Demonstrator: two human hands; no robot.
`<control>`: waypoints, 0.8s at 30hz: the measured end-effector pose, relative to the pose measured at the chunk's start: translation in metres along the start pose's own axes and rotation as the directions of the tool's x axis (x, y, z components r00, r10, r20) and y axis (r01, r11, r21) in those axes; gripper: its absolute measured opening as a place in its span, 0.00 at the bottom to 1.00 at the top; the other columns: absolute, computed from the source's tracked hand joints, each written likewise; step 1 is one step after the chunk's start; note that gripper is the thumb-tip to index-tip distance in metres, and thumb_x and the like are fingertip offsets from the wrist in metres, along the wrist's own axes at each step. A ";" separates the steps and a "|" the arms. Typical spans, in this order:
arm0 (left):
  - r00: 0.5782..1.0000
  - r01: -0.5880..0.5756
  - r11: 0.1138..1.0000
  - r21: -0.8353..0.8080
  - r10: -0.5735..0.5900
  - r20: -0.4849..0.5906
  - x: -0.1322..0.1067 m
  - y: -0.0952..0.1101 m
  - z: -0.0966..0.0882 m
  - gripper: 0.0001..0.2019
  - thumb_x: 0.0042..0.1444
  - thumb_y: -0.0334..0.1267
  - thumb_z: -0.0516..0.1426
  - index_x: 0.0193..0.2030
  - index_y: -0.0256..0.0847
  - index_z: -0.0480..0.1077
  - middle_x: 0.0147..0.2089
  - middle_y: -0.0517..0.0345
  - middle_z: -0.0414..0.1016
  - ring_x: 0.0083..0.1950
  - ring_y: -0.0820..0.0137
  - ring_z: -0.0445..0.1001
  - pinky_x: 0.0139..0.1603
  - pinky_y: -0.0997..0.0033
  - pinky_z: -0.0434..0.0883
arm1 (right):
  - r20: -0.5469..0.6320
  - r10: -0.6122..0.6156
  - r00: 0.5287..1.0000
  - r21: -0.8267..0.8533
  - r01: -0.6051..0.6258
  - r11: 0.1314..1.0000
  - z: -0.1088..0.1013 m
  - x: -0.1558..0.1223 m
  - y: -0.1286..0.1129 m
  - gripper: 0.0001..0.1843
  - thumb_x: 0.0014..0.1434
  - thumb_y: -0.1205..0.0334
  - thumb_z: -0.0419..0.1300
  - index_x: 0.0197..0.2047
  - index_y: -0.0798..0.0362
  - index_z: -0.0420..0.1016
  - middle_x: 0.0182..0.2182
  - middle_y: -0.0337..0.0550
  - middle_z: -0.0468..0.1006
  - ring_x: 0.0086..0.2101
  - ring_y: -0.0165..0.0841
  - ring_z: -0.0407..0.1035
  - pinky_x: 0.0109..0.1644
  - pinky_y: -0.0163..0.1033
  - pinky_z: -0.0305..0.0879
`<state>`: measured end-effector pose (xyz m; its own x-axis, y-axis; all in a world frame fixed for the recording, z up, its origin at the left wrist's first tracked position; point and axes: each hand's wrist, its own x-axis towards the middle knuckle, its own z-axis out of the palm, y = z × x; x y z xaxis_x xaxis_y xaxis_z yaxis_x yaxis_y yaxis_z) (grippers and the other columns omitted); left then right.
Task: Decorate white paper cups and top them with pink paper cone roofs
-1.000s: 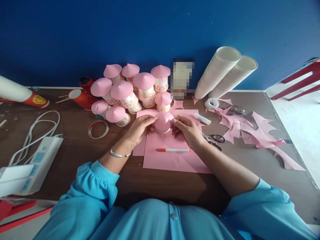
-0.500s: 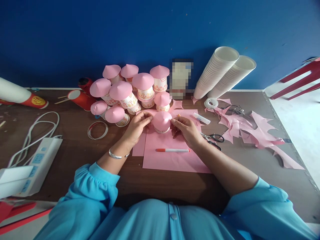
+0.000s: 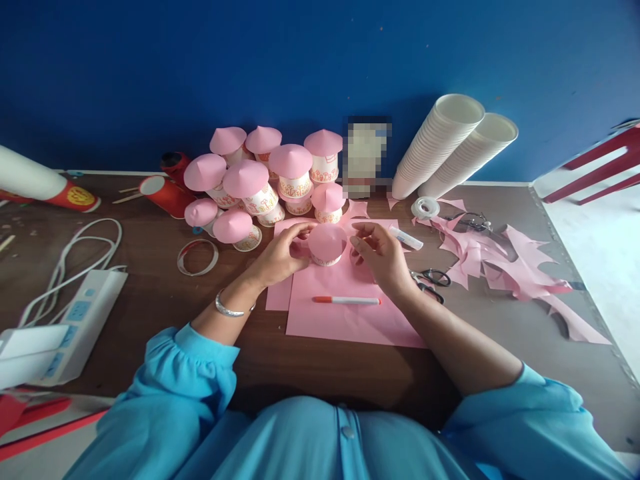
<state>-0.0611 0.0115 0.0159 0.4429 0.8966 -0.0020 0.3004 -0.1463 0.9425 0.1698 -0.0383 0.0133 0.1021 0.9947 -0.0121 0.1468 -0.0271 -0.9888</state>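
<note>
A paper cup with a pink paper cone roof (image 3: pixel 327 242) stands upright on pink paper sheets (image 3: pixel 345 323). My left hand (image 3: pixel 284 253) curves around its left side, fingers and thumb apart, close to the roof's edge; whether it touches I cannot tell. To the right of the roof, my right hand (image 3: pixel 379 257) hovers with loosely bent fingers and a small gap to the paper. A red-and-white marker (image 3: pixel 347 301) lies on the sheet in front of the cup. Behind stand several similar cone-topped cups (image 3: pixel 245 180) with drawn patterns.
Scissors (image 3: pixel 431 283), a glue stick (image 3: pixel 406 238), a tape roll (image 3: pixel 425 208) and pink scraps (image 3: pixel 530 263) lie on the right. Stacked white cups (image 3: pixel 440 143) lean against the blue wall. A power strip (image 3: pixel 83 327) and another tape ring (image 3: pixel 198 257) are on the left.
Both hands have loosened from the cone roof's edges. My right hand has drawn off to the right, and my left fingers have spread. The roof now sits flatter on the cup.
</note>
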 end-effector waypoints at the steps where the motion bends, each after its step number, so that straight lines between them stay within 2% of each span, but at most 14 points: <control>1: 1.000 -0.018 0.998 0.057 0.017 0.026 0.000 0.003 0.001 0.31 0.48 0.39 0.71 0.61 0.42 0.73 0.63 0.46 0.76 0.62 0.55 0.74 0.61 0.59 0.69 | -0.010 -0.099 0.995 -0.069 0.098 0.993 0.000 -0.001 -0.001 0.19 0.63 0.50 0.65 0.53 0.50 0.76 0.41 0.45 0.78 0.36 0.35 0.76 0.36 0.41 0.76; 4: 0.998 -0.048 0.974 0.220 0.038 0.050 0.002 0.008 0.008 0.32 0.47 0.45 0.73 0.60 0.43 0.74 0.63 0.46 0.77 0.64 0.49 0.72 0.65 0.52 0.65 | 0.050 -0.372 0.927 -0.258 0.372 0.892 0.000 -0.003 -0.004 0.19 0.66 0.55 0.63 0.59 0.46 0.76 0.55 0.50 0.78 0.53 0.42 0.74 0.53 0.50 0.76; 8: 0.996 -0.086 0.958 0.273 0.084 0.018 0.006 0.005 0.018 0.24 0.47 0.46 0.72 0.51 0.44 0.79 0.53 0.50 0.83 0.59 0.48 0.74 0.66 0.51 0.63 | 0.177 -0.532 0.828 -0.385 0.556 0.737 0.004 -0.001 -0.001 0.22 0.68 0.59 0.62 0.64 0.43 0.74 0.61 0.50 0.77 0.62 0.48 0.69 0.68 0.62 0.66; 11: 0.994 -0.110 0.945 0.309 0.110 0.019 0.006 -0.001 0.024 0.18 0.52 0.45 0.70 0.49 0.45 0.79 0.50 0.51 0.83 0.57 0.50 0.76 0.66 0.52 0.62 | 0.238 -0.561 0.793 -0.404 0.606 0.685 0.006 0.000 0.003 0.25 0.68 0.61 0.62 0.67 0.42 0.71 0.63 0.47 0.77 0.65 0.48 0.67 0.70 0.64 0.63; 18: 0.979 -0.198 0.926 0.322 0.201 0.024 -0.003 -0.001 0.033 0.21 0.51 0.49 0.71 0.48 0.43 0.78 0.48 0.49 0.82 0.55 0.50 0.76 0.62 0.52 0.64 | 0.311 -0.553 0.773 -0.391 0.634 0.667 0.005 -0.007 -0.002 0.25 0.67 0.56 0.64 0.67 0.45 0.73 0.62 0.47 0.79 0.67 0.49 0.66 0.68 0.62 0.67; 21: 0.972 -0.229 0.923 0.309 0.231 0.029 -0.006 0.001 0.036 0.22 0.52 0.51 0.70 0.50 0.42 0.77 0.49 0.48 0.81 0.54 0.52 0.76 0.60 0.52 0.66 | 0.345 -0.527 0.777 -0.374 0.629 0.682 0.004 -0.010 -0.004 0.22 0.68 0.57 0.64 0.64 0.45 0.76 0.60 0.47 0.81 0.66 0.49 0.67 0.68 0.62 0.67; 24: 0.973 -0.228 0.930 0.290 0.225 0.045 -0.008 0.003 0.038 0.19 0.53 0.49 0.70 0.48 0.41 0.77 0.45 0.49 0.81 0.49 0.54 0.77 0.57 0.52 0.67 | 0.364 -0.500 0.786 -0.369 0.615 0.697 0.004 -0.011 -0.003 0.21 0.68 0.57 0.64 0.62 0.45 0.77 0.59 0.48 0.81 0.65 0.49 0.69 0.69 0.63 0.64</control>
<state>-0.0318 -0.0119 0.0059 0.5364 0.8212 0.1947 0.4234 -0.4614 0.7796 0.1648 -0.0484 0.0156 -0.3511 0.8313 0.4308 0.5283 0.5558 -0.6419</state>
